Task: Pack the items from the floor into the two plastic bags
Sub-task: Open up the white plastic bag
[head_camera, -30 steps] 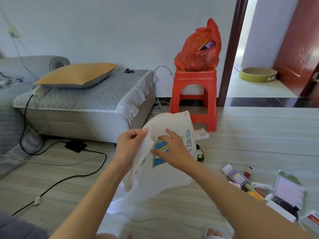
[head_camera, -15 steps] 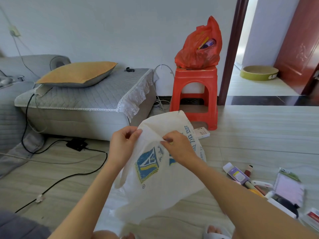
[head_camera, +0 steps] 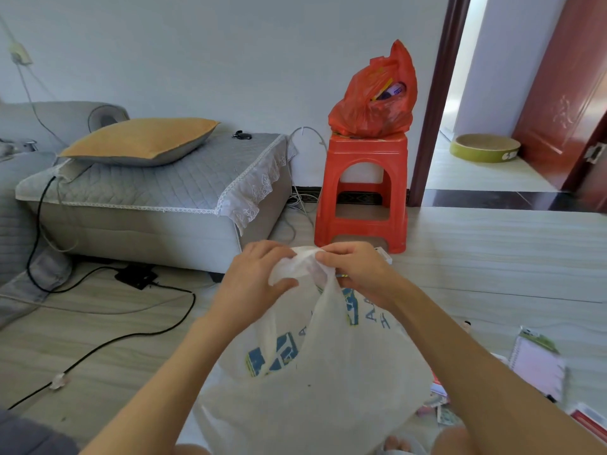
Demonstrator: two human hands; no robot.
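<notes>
A white plastic bag (head_camera: 315,382) with blue print hangs in front of me above the floor. My left hand (head_camera: 253,284) and my right hand (head_camera: 358,274) both pinch its bunched top edge, close together. A red plastic bag (head_camera: 374,103), filled with items, sits on a red stool (head_camera: 361,195) by the wall. Loose items lie on the floor at the right: a pink spiral notebook (head_camera: 537,366), a small white box (head_camera: 382,254) behind my right hand, and small packets (head_camera: 440,405) partly hidden by the white bag and my right arm.
A grey sofa section (head_camera: 157,195) with an orange cushion (head_camera: 141,141) stands at the left. Black cables (head_camera: 138,333) and a power adapter (head_camera: 134,277) run across the floor. An open doorway with a green round tray (head_camera: 484,147) lies at the back right.
The view and the bag have shifted; my hands moved up and together, bunching the bag's top edge. The bag now hangs lower and covers more of the floor items.
</notes>
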